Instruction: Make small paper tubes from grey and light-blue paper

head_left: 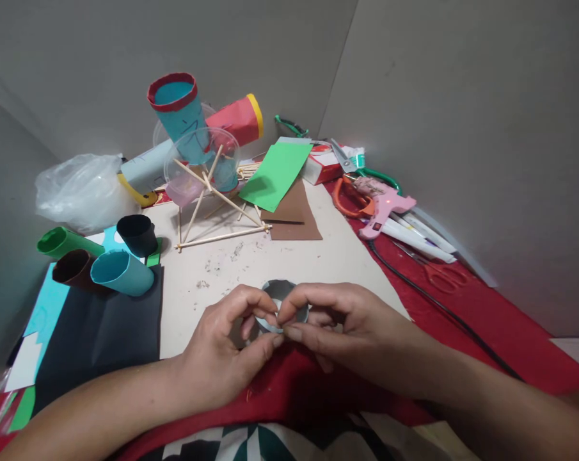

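Both hands meet at the front middle of the work board around a small grey paper ring (280,294). My left hand (226,349) pinches the ring's near edge between thumb and forefinger. My right hand (334,323) pinches the same edge from the right, fingers curled. The ring stands on its side just above the beige board (318,259). Behind it stands a skewer-stick frame (212,205) that carries coloured paper cups (176,105) and clear plastic lids.
Loose paper cups (121,272) and black paper (102,330) lie at left, with a plastic bag (80,189) behind. Green and brown sheets (277,173) lie at centre back. A pink glue gun (382,208), glue sticks, scissors and a black cable (443,307) lie on the red cloth at right.
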`<state>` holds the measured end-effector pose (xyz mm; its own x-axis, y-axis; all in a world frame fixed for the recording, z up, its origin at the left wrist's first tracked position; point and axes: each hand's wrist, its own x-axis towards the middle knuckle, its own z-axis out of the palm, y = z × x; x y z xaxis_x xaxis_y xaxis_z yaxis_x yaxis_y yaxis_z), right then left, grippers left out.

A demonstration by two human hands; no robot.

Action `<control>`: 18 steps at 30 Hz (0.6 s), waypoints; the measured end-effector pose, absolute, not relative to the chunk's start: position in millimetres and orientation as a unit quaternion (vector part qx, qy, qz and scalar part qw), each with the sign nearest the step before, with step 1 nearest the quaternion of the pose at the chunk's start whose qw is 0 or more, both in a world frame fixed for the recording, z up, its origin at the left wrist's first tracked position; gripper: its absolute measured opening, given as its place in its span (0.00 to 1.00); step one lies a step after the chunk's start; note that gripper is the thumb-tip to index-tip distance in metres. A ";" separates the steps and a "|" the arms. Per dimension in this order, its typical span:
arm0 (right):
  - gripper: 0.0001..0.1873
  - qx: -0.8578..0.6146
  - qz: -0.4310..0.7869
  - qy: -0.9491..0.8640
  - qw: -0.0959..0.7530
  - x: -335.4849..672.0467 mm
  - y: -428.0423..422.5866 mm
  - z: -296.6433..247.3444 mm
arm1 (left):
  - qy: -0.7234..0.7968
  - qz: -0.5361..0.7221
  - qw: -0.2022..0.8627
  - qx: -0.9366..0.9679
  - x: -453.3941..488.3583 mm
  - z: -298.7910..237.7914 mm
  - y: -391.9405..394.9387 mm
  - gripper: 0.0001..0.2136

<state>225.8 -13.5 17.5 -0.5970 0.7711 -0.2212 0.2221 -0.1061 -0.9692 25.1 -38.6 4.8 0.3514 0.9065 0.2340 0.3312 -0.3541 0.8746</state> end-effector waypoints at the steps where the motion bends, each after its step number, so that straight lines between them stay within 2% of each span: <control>1: 0.04 -0.390 0.648 -0.618 0.216 226.0 -13.3 18.0 | 0.420 0.386 0.365 0.735 25.5 3.8 -39.0 0.12; 6: 0.04 -0.378 0.670 -0.593 0.237 225.5 -14.3 20.4 | 0.398 0.407 0.296 0.767 26.6 -1.0 -42.2 0.10; 12: 0.12 -0.372 0.605 -0.652 0.263 223.7 -15.9 25.1 | 0.317 0.406 0.230 0.826 26.8 1.3 -38.9 0.07; 18: 0.13 -0.365 0.571 -0.690 0.254 225.8 -16.2 23.9 | 0.255 0.387 0.196 0.864 26.5 5.3 -34.1 0.09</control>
